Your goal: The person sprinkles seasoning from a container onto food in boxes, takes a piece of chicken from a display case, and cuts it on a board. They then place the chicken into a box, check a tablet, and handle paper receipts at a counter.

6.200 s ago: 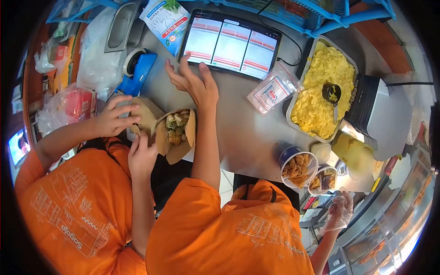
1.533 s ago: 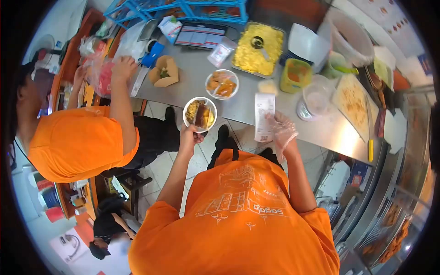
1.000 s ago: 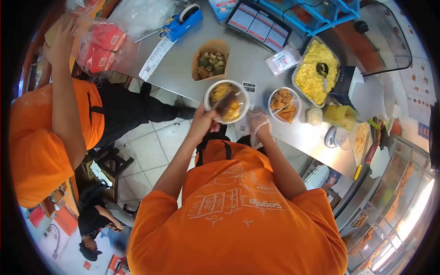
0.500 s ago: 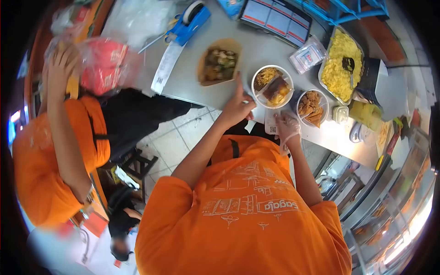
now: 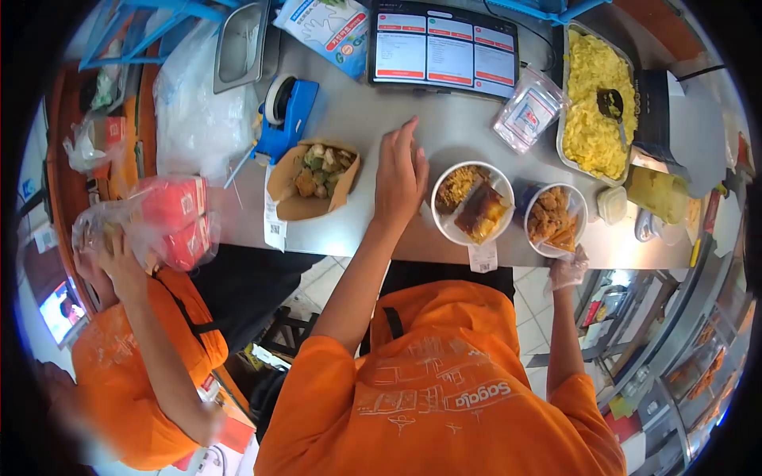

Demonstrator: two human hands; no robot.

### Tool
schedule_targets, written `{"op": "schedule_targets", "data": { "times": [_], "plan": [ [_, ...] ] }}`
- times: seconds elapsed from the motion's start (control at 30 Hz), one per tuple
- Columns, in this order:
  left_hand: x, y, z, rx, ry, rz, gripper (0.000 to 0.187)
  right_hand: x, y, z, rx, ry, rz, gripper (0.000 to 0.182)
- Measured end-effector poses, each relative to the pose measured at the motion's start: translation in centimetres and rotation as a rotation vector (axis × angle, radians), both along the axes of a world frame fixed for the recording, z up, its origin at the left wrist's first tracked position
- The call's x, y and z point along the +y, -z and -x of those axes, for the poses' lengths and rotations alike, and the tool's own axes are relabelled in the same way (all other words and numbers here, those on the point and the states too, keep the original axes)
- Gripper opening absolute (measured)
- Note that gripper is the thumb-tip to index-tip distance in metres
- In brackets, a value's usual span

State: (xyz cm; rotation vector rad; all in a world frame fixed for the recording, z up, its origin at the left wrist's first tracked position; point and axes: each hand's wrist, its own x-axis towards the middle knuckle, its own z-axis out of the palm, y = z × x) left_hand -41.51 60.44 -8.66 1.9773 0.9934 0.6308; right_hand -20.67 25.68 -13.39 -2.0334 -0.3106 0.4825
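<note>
My bare left hand (image 5: 401,176) is over the steel counter with its fingers stretched out, holding nothing. It lies between a brown paper food box (image 5: 313,181) of chopped pieces and a white bowl (image 5: 473,203) with a divider, crumbly topping and a glossy brown-yellow item. Right of that bowl is a second bowl (image 5: 556,220) of fried chicken pieces. My right hand (image 5: 570,268), in a clear plastic glove, is at the counter's front edge beside the chicken bowl; its fingers are partly hidden. One printed slip (image 5: 482,258) sticks out below the divided bowl, another (image 5: 275,226) below the box.
A tray of yellow scrambled egg (image 5: 595,103) with a dark ladle stands back right. Behind are a tablet (image 5: 443,47), a plastic packet (image 5: 528,111) and a blue tape dispenser (image 5: 290,119). At left, a co-worker in orange handles a bag with red boxes (image 5: 182,222).
The view has shifted. The paper box has moved left, onto the long slip. My left hand has left the divided bowl's side; my right hand has gone from the small slip to the chicken bowl.
</note>
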Motion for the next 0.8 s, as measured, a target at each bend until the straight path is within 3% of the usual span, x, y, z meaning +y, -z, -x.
{"op": "schedule_targets", "data": {
  "times": [0.07, 0.1, 0.17, 0.27, 0.33, 0.47, 0.53, 0.6, 0.67, 0.73, 0.8],
  "plan": [
    [2.2, 1.2, -1.2, 0.051, -0.096, -0.448, 0.053, -1.3, 0.9, -0.2, 0.094, 0.002, -0.051, 0.027],
    [2.8, 1.5, -1.4, 0.024, -0.103, -0.343, 0.055, -1.4, 1.0, -0.1, 0.103, 0.013, -0.052, 0.027],
    [4.9, 2.0, -1.2, 0.060, -0.102, -0.410, 0.055, -1.6, 1.1, 0.1, -0.153, -0.067, -0.023, 0.028],
    [6.8, 2.4, -1.2, 0.052, -0.136, -0.439, 0.057, -2.2, 1.9, 0.4, -0.119, 0.012, -0.085, 0.031],
    [7.2, 2.1, -1.4, 0.223, -0.171, -0.452, 0.056, -1.9, 1.8, 1.0, -0.044, 0.090, -0.192, 0.029],
    [7.0, 2.7, -1.7, 0.312, -0.128, -0.456, 0.060, -7.2, 4.8, 1.1, -0.020, 0.083, -0.004, 0.042],
    [7.1, 2.6, -1.8, 0.325, -0.122, -0.440, 0.061, -9.6, 6.3, 1.4, -0.131, 0.009, 0.179, 0.051],
    [7.1, 2.1, -1.9, 0.340, -0.122, -0.427, 0.062, -9.4, 6.1, 1.9, -0.027, 0.076, 0.102, 0.050],
    [7.0, 1.5, -2.2, 0.519, -0.103, -0.470, 0.066, -8.3, 5.0, 2.0, 0.156, 0.210, -0.063, 0.049],
    [7.1, 2.4, -2.0, 0.372, -0.138, -0.445, 0.066, -8.0, 4.7, 2.2, 0.240, 0.282, -0.142, 0.049],
    [7.2, 2.9, -2.0, 0.221, -0.171, -0.413, 0.066, -8.0, 4.4, 2.4, 0.110, 0.177, -0.044, 0.047]
  ]
}}
